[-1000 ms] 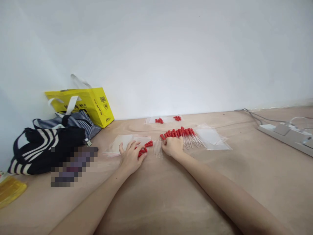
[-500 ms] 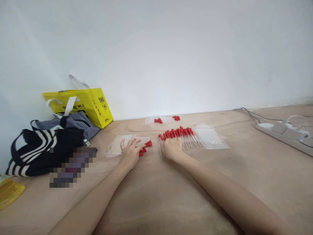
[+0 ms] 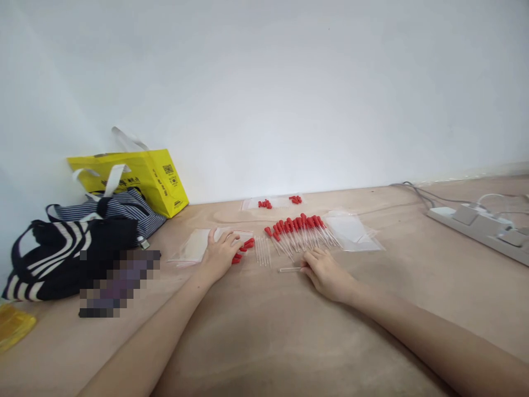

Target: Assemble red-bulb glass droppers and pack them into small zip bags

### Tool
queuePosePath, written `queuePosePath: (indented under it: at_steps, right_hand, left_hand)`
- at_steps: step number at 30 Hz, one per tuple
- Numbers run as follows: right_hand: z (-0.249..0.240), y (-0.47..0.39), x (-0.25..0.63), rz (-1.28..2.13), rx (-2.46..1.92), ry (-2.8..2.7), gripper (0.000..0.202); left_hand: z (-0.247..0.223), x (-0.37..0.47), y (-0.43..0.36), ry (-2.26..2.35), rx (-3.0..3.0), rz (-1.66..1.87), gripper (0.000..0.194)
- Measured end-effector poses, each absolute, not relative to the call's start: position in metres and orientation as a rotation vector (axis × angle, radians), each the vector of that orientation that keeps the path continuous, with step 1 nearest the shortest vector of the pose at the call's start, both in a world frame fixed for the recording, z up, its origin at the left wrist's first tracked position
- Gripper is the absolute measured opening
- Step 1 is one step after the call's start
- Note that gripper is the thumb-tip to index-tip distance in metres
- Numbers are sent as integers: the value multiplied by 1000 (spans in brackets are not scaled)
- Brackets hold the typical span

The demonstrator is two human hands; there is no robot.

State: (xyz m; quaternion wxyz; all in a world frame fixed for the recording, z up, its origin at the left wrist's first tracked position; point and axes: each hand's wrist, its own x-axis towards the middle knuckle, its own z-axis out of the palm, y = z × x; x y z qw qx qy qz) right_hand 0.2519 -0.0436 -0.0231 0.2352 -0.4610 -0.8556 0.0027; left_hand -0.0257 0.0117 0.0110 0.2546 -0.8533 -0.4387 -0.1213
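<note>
- One clear tube [image 3: 289, 270] lies near the table's middle, one end pinched between the thumb and fingers of the right hand [image 3: 324, 273].
- Left hand [image 3: 221, 255]: fingers bent, somewhat apart, over a few red bulbs [image 3: 236, 257]; I can't tell whether they grip one.
- Between the hands, roughly half a dozen loose tubes [image 3: 262, 252], side by side.
- Beyond the right hand, over a dozen red-topped droppers [image 3: 303, 227], overlapping, hard to count.
- Two clusters of red bulbs on one far pouch [image 3: 281, 202]; more clear pouches [image 3: 349, 231] to the right.
- Brownish tabletop [image 3: 256, 342] against a pale wall [image 3: 289, 99]; one power strip [image 3: 473, 232] at right.
- Three bags at left: black with white stripes [image 3: 95, 237], finely striped [image 3: 136, 207], yellow [image 3: 167, 190].
- The yellow one bears dark characters and a square code, too small for me to read.
</note>
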Motion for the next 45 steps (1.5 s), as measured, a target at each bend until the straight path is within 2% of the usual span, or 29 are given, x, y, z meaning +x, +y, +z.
queuePosePath:
  at_steps: [9,12,19,25,40,45]
  right_hand:
    - [-15,-46,249,124,-1279,-2346,5]
    - [-16,-45,249,222,-1280,-2289,11]
    - [-29,-38,240,278,-1392,-2174,14]
    - [-28,-43,231,401,-1216,-2066,10]
    - [-26,-53,219,256,-1005,-2198,17]
    - [-22,-51,225,-26,-907,-2275,21]
  left_hand:
    - [13,14,-37,-1059,-2535,-500,21]
    - [8,23,-48,-1063,-2598,-497,21]
    - [2,23,-47,-1226,-2614,-625,16]
    - [-2,25,-44,-1258,-2583,-810,11]
    - [-7,30,-49,-1279,-2525,-1079,16]
    - [-5,31,-54,-1181,-2558,-1081,17]
